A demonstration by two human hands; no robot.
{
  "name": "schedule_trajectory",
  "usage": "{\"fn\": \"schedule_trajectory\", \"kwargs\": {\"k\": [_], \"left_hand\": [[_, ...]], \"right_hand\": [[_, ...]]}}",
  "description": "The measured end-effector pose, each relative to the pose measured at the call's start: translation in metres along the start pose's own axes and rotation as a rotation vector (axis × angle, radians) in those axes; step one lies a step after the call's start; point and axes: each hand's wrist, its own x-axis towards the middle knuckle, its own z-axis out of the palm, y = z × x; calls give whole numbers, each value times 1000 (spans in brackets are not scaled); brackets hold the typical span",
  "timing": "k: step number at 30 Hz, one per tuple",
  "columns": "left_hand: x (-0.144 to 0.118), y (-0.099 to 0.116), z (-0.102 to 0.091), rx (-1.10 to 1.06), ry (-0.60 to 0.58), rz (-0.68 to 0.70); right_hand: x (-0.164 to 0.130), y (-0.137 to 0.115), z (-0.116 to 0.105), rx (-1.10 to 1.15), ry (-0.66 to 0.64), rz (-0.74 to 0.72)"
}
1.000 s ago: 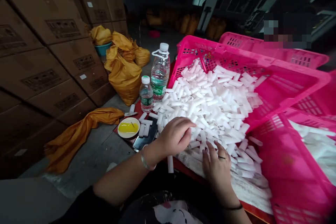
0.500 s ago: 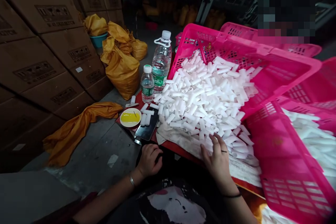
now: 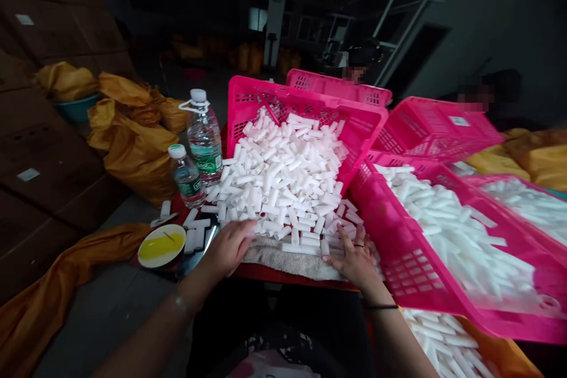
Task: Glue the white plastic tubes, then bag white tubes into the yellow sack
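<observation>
A big heap of short white plastic tubes (image 3: 283, 168) spills from a tipped pink basket (image 3: 305, 100) onto the table. My right hand (image 3: 357, 257) lies at the heap's front right, fingers spread over a few tubes, with a ring on one finger. At the front left, my left hand (image 3: 230, 246) reaches to the near edge of the heap, its fingers stretched out and slightly bent, with nothing visible in them. Under the near tubes lies a pale cloth (image 3: 287, 261). Left of my left hand are a phone (image 3: 210, 237), partly covered, and several loose tubes (image 3: 191, 236).
A dish of yellow liquid (image 3: 162, 246) sits at the table's left corner. Behind it stand a small water bottle (image 3: 186, 177) and a larger one (image 3: 204, 142). At right, a pink basket (image 3: 398, 248) holds longer white tubes. Orange sacks (image 3: 137, 153) and cartons (image 3: 44, 159) line the left.
The view has turned to the right. My left hand has gone from near my lap up to the heap's edge. My right hand has come down with fingers spread on the tubes.
</observation>
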Motion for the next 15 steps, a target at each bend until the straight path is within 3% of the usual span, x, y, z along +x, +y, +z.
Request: {"fn": "schedule_trajectory", "kwargs": {"k": [3,5,11,15], "left_hand": [[74,-8,21,134,30,-62],[100,-9,38,214,55,-101],[118,2,68,325,129,-50],[119,46,97,297,131,131]], "right_hand": [[7,-10,-2,37,9,-15],[11,-18,-1,68,70,-41],[17,-12,6,205,124,-82],[-16,2,7,296,296,-233]]}}
